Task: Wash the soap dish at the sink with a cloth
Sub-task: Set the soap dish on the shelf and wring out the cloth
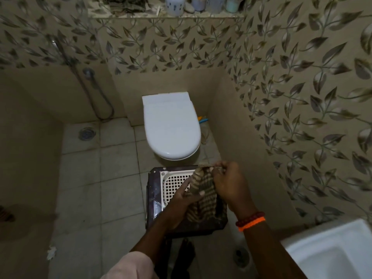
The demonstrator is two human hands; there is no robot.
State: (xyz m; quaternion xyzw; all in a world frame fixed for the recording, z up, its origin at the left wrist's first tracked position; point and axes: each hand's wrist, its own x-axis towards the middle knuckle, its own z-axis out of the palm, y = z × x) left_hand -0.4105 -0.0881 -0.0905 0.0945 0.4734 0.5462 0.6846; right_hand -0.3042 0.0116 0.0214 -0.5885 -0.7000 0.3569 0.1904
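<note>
Nearest you: your left forearm in a pale pink sleeve (pixel 130 264), entering from 6 o'clock, and your right wrist wearing a dark red bead bracelet and orange band (pixel 250 220).

Left hand (pixel 181 200): grip closed under the near edge of the white plastic latticed soap dish (pixel 175 183), thumb over the rim. The dish appears to sit in or over a dark, glossy, boxy tray (pixel 153 200); whether they are one piece, you cannot tell.

Right hand (pixel 227 182): grip closed, fingers pinching the top edge of the brown-and-cream striped cloth (pixel 203 198), which hangs over the dish's right half.

Key relation: the white ceramic sink (pixel 332 252) lies at 4 o'clock from the dish, well apart, on your right-hand side. The dish's long axis runs roughly 12 to 6. Both are held over the tiled floor, just short of the closed white toilet (pixel 171 127) at 12 o'clock.

Judgement: washing not yet begun; the next move calls for carrying dish and cloth rightward to the sink.
</note>
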